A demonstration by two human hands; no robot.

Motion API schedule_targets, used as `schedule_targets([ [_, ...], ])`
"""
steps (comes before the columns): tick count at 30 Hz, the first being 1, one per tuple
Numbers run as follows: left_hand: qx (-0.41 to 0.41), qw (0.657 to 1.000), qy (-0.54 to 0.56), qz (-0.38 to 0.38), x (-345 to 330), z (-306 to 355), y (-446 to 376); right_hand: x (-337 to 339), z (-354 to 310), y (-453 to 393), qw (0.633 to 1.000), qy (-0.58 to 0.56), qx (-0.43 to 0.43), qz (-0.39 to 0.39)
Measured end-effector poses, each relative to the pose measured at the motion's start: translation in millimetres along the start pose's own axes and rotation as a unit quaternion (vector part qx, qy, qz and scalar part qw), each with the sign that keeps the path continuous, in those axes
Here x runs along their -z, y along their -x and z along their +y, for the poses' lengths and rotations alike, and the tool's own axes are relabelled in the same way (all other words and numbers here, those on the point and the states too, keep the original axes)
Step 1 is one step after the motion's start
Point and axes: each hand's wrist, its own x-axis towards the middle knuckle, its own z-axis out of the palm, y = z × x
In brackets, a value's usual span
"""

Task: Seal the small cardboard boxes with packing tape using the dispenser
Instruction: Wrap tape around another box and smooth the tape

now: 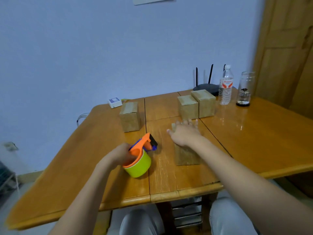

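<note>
Worktop [254, 133]: orange-brown wood, glossy, seamed into panels, set against a pale blue wall, with a wooden door past its right edge. Near the far edge at right stood a black router [205, 86] with upright antennas, a clear water bottle [226, 85] and a glass jar [244, 89]. A small white box [115, 102] sat at the far left corner.

Three closed cardboard boxes stood toward the far edge: one left of centre [130, 117], and two touching each other right of centre, a front one [188, 107] and a back one [205, 103].

A fourth box [186, 156] stood near the middle of the worktop. The right hand [185, 133] lay flat on its top, fingers spread and straight, arm reaching in from the near edge.

The left hand [121, 154] gripped the tape dispenser [141, 154], orange frame with a yellow-green roll, fingers curled round it. It sat left of the fourth box, apart from it, cutter end pointing toward the far edge. Whether it touched the worktop, cannot tell.
</note>
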Motion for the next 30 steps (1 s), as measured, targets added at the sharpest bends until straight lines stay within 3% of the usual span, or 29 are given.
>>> schedule_targets([
  [3, -0.055, 0.98, 0.184, -0.045, 7, 0, 9, 16, -5, 8, 0.988, -0.102, 0.05, 0.102],
  [5, -0.093, 0.96, 0.247, -0.095, 15, 6, 17, 35, -15, 16, 0.962, -0.198, 0.112, 0.152],
  [9, -0.135, 0.956, 0.236, -0.114, 26, 21, 27, 58, -35, 29, 0.952, -0.249, 0.168, 0.057],
  [26, -0.159, 0.961, 0.185, -0.129, 32, 21, 35, 67, -27, 30, 0.949, -0.275, 0.152, -0.034],
  [30, -0.152, 0.973, 0.146, -0.09, 28, 17, 34, 70, -20, 28, 0.935, -0.316, 0.148, -0.067],
])
